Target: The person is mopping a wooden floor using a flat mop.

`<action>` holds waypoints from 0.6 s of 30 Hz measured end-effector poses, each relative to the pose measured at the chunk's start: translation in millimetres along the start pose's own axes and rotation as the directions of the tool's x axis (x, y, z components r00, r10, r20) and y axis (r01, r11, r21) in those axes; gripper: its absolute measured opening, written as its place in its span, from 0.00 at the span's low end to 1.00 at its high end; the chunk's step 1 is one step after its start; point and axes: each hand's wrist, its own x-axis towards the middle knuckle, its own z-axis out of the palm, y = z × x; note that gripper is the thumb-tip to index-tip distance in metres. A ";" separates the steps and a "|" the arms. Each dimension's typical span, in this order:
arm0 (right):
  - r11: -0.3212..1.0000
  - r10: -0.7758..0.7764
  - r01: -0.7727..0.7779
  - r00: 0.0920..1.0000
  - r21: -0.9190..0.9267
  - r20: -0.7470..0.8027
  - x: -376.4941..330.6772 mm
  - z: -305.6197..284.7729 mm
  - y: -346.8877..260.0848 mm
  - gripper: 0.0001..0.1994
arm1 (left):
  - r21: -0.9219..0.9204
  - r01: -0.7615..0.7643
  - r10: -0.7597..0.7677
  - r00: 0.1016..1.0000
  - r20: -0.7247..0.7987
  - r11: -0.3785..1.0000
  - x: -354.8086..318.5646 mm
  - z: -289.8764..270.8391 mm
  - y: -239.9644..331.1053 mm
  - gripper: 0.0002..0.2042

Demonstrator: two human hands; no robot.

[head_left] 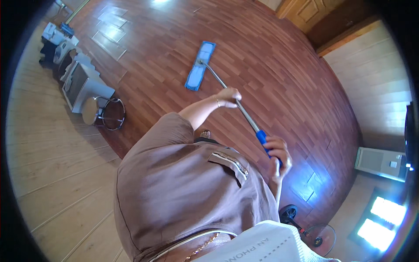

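A flat mop with a blue-edged rectangular head lies on the wooden floor ahead of me. Its silver pole slants back toward my right side and ends in a blue grip. My left hand is closed around the pole partway along, with a bracelet at the wrist. Lower and to the right, my right hand wraps round the blue grip at the pole's end. Part of the grip is hidden by my fingers.
A round stool with chrome legs and a grey-white cabinet stand along the left wall. A brown wooden door is at the far right. At lower right are a pale appliance and a wheeled object. Glossy reddish-brown planks surround the mop.
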 end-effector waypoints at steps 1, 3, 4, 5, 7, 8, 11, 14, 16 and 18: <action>0.999 0.051 -0.050 0.996 -0.016 0.077 4.4 11.2 6.3 0.07 | 0.035 0.075 -0.075 0.997 0.002 0.997 -10.4 -6.2 -13.2 0.08; 0.993 0.095 -0.106 0.979 0.046 0.182 14.5 31.8 19.2 0.05 | 0.084 0.175 -0.177 0.984 0.015 0.981 -39.3 -12.7 -43.7 0.08; 0.989 0.102 -0.123 0.969 0.079 0.226 18.8 43.2 23.5 0.04 | 0.096 0.207 -0.206 0.978 -0.021 0.974 -58.8 -11.1 -62.0 0.08; 0.984 0.126 -0.155 0.952 0.086 0.278 23.8 50.5 27.8 0.04 | 0.095 0.309 -0.313 0.949 0.027 0.946 -69.3 -18.2 -68.0 0.07; 0.971 0.143 -0.194 0.940 0.138 0.308 33.4 62.6 31.6 0.04 | 0.111 0.341 -0.341 0.940 -0.025 0.933 -89.2 -28.1 -78.2 0.06; 0.971 0.129 -0.187 0.935 0.149 0.330 38.4 65.4 33.8 0.03 | 0.110 0.373 -0.369 0.928 -0.054 0.921 -100.3 -30.3 -83.3 0.06; 0.942 0.140 -0.247 0.906 0.228 0.400 49.2 74.1 43.2 0.05 | 0.116 0.466 -0.444 0.879 -0.171 0.877 -140.3 -29.7 -85.9 0.10; 0.907 0.153 -0.313 0.869 0.281 0.471 57.4 74.1 42.2 0.08 | 0.026 0.571 -0.547 0.799 -0.249 0.821 -161.3 -34.7 -59.6 0.12; 0.877 0.157 -0.361 0.840 0.318 0.520 61.6 78.4 39.9 0.08 | -0.010 0.647 -0.634 0.744 -0.210 0.762 -180.8 -36.9 -49.4 0.06; 0.844 0.161 -0.409 0.810 0.347 0.564 62.7 78.7 40.2 0.09 | 0.014 0.685 -0.676 0.722 -0.152 0.728 -194.4 -48.4 -29.6 0.07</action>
